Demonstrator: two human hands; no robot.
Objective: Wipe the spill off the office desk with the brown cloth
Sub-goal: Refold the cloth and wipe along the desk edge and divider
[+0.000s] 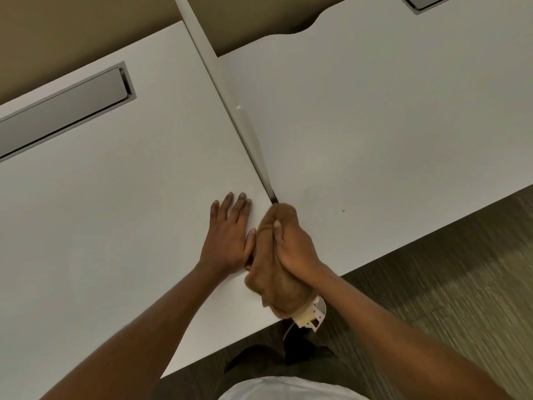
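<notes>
Head view, all places given relative to the seam between the two desk tops.

Seam [261, 166]: a narrow grey divider strip ran diagonally from the far edge toward the person, ending near the front edge of the desks.

Office desk, left top [115, 197]: pale grey, bare surface, on the left side of the seam.

Office desk, right top [375, 111]: pale grey, on the right side of the seam; its front edge ran off to the right.

Left hand [229, 238]: lay palm down on the left top, just beside the near end of the seam; fingers were extended, flat and slightly spread, thumb touching the cloth.

Right hand [291, 246]: sat at the near end of the seam, fingers curled tight around the cloth, thumb pressed over the top of the bundle.

Brown cloth [274, 272]: bunched in the right hand, directly over the near end of the seam, its lower fold hanging to the desk's front edge.

Spot [343, 210]: a small tan speck on the right top, near the seam's end, apart from the cloth.

Cable tray [63, 114]: recessed grey slot in the left top, well away from the seam.

White bracket [313, 316]: a perforated fitting below the seam's near end, partly hidden by the cloth.

Floor [461, 284]: striped carpet beyond the right top's front edge.
</notes>
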